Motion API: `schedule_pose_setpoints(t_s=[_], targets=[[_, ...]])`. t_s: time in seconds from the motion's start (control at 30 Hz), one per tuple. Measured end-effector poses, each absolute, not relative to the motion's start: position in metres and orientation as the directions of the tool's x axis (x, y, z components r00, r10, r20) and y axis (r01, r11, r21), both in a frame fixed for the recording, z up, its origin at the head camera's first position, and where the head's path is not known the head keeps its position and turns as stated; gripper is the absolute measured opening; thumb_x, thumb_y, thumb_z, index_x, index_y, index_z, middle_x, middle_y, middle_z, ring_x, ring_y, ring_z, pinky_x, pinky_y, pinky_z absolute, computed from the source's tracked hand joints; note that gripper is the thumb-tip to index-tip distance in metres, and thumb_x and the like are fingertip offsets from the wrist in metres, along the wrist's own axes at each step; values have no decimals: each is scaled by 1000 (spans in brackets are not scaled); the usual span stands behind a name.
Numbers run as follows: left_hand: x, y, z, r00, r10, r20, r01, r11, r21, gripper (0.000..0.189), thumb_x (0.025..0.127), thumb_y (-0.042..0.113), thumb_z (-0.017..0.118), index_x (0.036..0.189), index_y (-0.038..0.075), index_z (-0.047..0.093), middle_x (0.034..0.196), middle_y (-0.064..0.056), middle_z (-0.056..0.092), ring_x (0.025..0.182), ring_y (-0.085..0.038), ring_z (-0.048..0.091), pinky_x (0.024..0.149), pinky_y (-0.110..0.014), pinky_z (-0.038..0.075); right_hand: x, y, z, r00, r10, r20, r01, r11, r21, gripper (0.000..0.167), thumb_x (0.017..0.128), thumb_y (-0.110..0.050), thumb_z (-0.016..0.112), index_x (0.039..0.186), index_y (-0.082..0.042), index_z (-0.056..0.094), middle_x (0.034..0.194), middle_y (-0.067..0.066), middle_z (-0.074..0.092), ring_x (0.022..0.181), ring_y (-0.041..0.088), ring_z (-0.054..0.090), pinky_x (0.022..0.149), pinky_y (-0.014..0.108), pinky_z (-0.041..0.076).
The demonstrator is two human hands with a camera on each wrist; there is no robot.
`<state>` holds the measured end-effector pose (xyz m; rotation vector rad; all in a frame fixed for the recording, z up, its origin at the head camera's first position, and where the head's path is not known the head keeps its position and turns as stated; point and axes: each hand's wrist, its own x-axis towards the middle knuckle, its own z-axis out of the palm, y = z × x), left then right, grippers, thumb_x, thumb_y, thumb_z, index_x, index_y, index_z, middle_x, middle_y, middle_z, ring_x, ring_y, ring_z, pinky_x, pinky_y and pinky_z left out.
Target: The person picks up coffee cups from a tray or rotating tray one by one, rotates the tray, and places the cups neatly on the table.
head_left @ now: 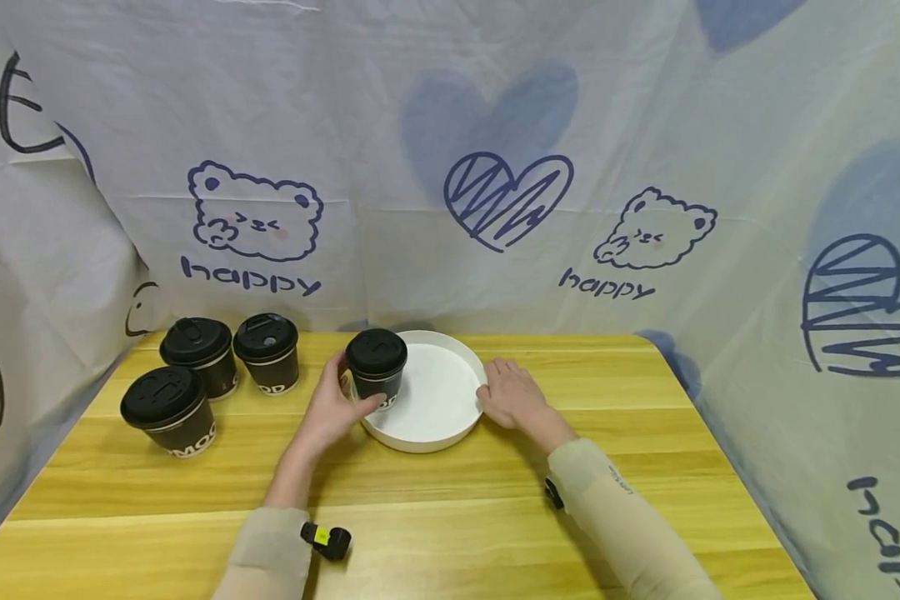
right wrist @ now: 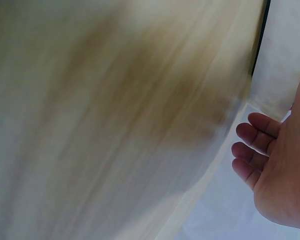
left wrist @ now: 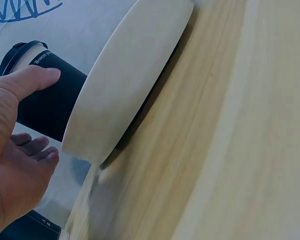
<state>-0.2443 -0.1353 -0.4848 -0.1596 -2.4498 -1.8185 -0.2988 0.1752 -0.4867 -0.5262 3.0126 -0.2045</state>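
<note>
My left hand (head_left: 333, 408) grips a black paper coffee cup (head_left: 376, 371) with a black lid, the thumb across its near side. The cup is upright, at the left inside edge of a round white tray (head_left: 446, 408). In the left wrist view, the tray's wall (left wrist: 125, 75) hides the foot of the cup (left wrist: 52, 100). On the other side, my right hand (head_left: 513, 396) holds the tray's right rim, thumb at the edge. Several curled fingers (right wrist: 257, 140) show beside the tray's wall (right wrist: 282, 55) in the right wrist view; the thumb is hidden there.
Three more lidded black cups stand left on the wooden table (head_left: 435, 517): a front one (head_left: 168, 412), one behind it (head_left: 201, 357) and another to the right (head_left: 267, 354). A printed white cloth (head_left: 390, 250) hangs behind the table and along its sides.
</note>
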Motion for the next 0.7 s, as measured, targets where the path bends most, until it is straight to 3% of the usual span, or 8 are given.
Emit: schedule_pose_setpoints(t_s=[0.47, 0.7], targets=[[-255, -123, -485, -991, -29, 131, 117, 284, 952, 103, 81, 15, 89, 158, -1, 24, 154, -25, 36, 145, -40, 36, 125, -55, 23, -294, 172, -485, -940, -339, -51, -330, 935, -134, 49, 107, -27, 34, 142, 4, 49, 140, 19, 53, 131, 36, 47, 114, 48, 38], [-255, -119, -488, -989, -54, 135, 116, 264, 958, 102, 80, 14, 90, 158, -1, 25, 153, -25, 37, 142, -41, 38, 124, -56, 24, -292, 173, -485, -942, -332, -37, -325, 936, -135, 43, 107, -26, 36, 134, 2, 52, 132, 18, 55, 124, 35, 49, 109, 47, 41]])
